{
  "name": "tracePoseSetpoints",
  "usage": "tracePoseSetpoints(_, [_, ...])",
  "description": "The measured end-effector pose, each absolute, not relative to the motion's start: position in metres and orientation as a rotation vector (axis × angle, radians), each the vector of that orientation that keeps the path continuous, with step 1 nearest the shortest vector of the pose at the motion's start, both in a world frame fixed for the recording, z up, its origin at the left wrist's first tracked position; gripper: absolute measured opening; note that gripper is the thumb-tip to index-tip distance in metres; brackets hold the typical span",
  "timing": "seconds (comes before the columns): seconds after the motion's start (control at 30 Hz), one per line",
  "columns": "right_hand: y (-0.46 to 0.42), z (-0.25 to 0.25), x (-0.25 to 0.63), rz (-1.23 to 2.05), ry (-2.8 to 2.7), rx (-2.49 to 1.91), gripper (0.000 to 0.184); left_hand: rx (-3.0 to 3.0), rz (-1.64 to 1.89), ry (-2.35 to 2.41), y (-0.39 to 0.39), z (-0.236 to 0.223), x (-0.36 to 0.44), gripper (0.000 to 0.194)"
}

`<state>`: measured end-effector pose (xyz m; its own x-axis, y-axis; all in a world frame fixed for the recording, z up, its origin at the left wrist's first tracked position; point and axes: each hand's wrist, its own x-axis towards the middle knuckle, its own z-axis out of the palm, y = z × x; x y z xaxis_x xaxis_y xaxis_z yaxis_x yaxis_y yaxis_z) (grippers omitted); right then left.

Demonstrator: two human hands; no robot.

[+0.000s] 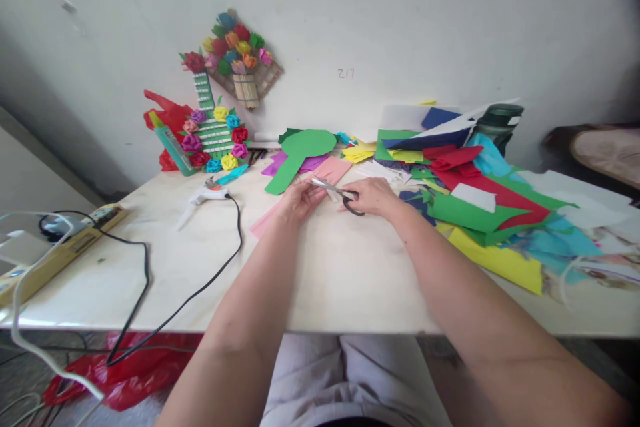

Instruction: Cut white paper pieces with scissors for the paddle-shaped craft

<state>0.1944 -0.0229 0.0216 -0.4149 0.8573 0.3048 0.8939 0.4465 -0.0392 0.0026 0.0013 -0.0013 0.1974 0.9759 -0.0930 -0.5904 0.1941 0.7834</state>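
Note:
My right hand (369,197) grips a pair of scissors (345,195) by the dark handles, blades pointing left toward my other hand. My left hand (302,197) is closed, its fingertips pinched near the blade tips; what they hold is too small and blurred to name. Pink paper (336,169) lies just behind both hands, with another pink strip (264,220) left of my left wrist. Beyond them rests a green paper cutout (303,150) with a rounded head and a long stem, over purple paper (273,165).
A white glue gun (204,196) with a black cord lies left, near a power strip (65,248). A flower-trimmed guitar craft (216,130) and a glue bottle (173,147) stand behind. Coloured paper (490,253) piles up on the right, before a dark bottle (497,123).

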Motion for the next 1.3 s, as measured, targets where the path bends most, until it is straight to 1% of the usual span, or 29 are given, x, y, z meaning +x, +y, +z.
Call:
tracePoseSetpoints(0.2, [-0.0217, 0.0224, 0.1947, -0.164, -2.451, -1.506, 0.044, 0.665, 1.216, 0.66, 0.001, -0.0026, 0.0009, 0.018])
tracePoseSetpoints(0.67, [-0.0178, 0.0225, 0.197, -0.243, -2.468, -1.488, 0.039, 0.624, 1.234, 0.624, 0.0023, -0.0026, 0.0014, 0.02])
tracePoseSetpoints(0.9, [-0.0155, 0.0206, 0.196, -0.234, -2.449, -1.512, 0.041, 0.585, 1.239, 0.613, 0.0018, -0.0017, 0.0018, 0.025])
tracePoseSetpoints(1.07, [-0.0163, 0.0211, 0.1959, -0.231, -2.44, -1.53, 0.041, 0.583, 1.24, 0.62, 0.002, -0.0014, 0.0015, 0.022])
tracePoseSetpoints(1.3, [-0.0179, 0.023, 0.1922, -0.261, -2.451, -1.508, 0.035, 0.592, 1.242, 0.639, 0.0047, -0.0032, 0.0017, 0.018])
